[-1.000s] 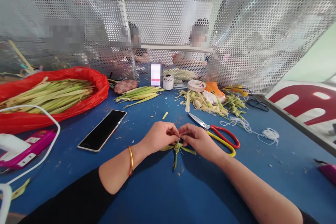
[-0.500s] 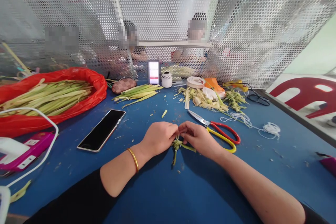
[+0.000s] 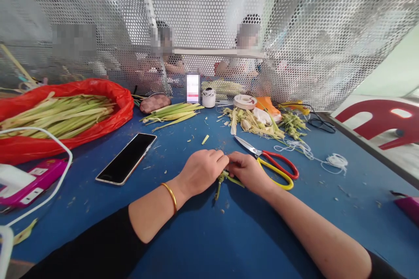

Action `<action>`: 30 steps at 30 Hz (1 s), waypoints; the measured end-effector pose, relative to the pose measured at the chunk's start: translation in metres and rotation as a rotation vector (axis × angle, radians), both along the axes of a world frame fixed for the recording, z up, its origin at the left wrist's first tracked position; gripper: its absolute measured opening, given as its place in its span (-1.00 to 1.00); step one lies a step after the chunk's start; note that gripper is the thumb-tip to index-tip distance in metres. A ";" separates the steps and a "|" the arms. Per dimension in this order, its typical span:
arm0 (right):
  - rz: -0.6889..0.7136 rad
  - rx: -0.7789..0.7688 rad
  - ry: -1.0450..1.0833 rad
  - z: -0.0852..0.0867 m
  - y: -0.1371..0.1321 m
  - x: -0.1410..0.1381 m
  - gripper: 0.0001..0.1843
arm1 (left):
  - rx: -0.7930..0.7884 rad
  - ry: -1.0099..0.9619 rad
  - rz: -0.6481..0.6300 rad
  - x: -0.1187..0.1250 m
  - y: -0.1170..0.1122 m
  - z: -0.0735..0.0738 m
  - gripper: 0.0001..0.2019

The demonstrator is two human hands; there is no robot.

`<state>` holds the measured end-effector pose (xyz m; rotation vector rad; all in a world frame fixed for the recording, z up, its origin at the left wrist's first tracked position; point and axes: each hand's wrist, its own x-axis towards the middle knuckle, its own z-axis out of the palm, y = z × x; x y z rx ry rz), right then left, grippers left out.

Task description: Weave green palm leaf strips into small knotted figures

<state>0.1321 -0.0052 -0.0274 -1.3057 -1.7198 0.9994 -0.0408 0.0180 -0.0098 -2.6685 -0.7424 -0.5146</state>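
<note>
My left hand (image 3: 202, 170) and my right hand (image 3: 246, 171) meet at the middle of the blue table (image 3: 209, 231), fingers pinched together on a small green leaf knot (image 3: 221, 180). The knot's stem hangs down towards me and a leaf strip sticks out under the right hand. A gold bangle (image 3: 170, 196) sits on my left wrist. Red and yellow scissors (image 3: 271, 165) lie just right of my right hand, blades pointing back left.
A black phone (image 3: 127, 158) lies to the left. A red bag of green leaf strips (image 3: 62, 117) fills the far left, more strips (image 3: 172, 113) and trimmings (image 3: 255, 123) lie behind. White string (image 3: 329, 161) lies right. A perforated metal screen (image 3: 314, 39) rings the table; people sit beyond.
Both hands have closed tighter together over the leaf knot, hiding more of it. The side leaf strips that stuck out a second ago are mostly drawn in.
</note>
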 end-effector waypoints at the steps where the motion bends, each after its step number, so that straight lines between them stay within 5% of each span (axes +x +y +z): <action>1: -0.015 -0.011 0.001 -0.001 0.000 0.000 -0.90 | -0.021 -0.011 0.007 0.000 0.000 0.000 -0.79; 6: -0.070 -0.096 -0.007 0.004 0.000 0.002 -0.92 | -0.310 -0.186 0.105 -0.002 0.003 -0.001 -0.85; 13: 0.056 -0.201 -0.136 0.020 -0.003 0.015 -0.92 | -0.748 -0.457 0.255 -0.004 0.010 0.002 -0.89; 20: 0.206 -0.290 -0.326 0.035 -0.006 0.035 -0.86 | -0.733 -0.420 0.435 -0.008 0.013 0.002 -0.85; 25: 0.221 -0.139 0.053 0.031 -0.005 0.023 -0.93 | -0.694 -0.387 0.429 -0.006 0.010 -0.001 -0.89; 30: 0.199 -0.334 0.425 0.023 -0.007 0.006 -0.84 | -0.830 -0.509 0.388 -0.005 0.012 -0.003 -0.89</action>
